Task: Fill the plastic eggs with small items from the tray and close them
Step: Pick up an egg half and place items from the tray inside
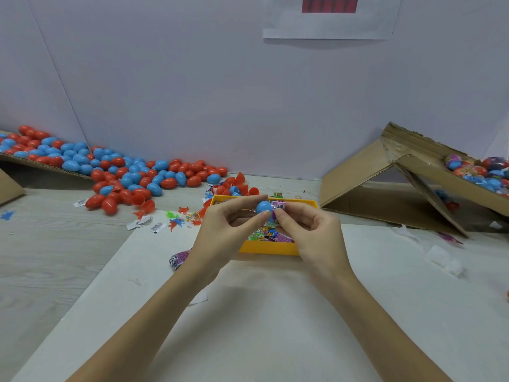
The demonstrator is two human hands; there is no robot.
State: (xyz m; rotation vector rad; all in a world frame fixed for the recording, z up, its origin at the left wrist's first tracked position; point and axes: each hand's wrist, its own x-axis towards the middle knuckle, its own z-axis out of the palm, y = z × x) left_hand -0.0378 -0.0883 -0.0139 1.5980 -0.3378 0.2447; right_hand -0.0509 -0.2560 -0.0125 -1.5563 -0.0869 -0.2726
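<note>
Gripping blue egg half [263, 206] — dome leftward, axis sideways — both hands

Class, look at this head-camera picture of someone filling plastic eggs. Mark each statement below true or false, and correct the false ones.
1. The left hand holds a blue egg half. True.
2. The tray under the hands is green. False: it is yellow.
3. The right hand pinches a pink wrapped item against the egg half. True.
4. The pile of loose eggs at the left is all red. False: it mixes red and blue eggs.
5. The cardboard box at the right holds nothing. False: colourful filled eggs lie in it.
</note>
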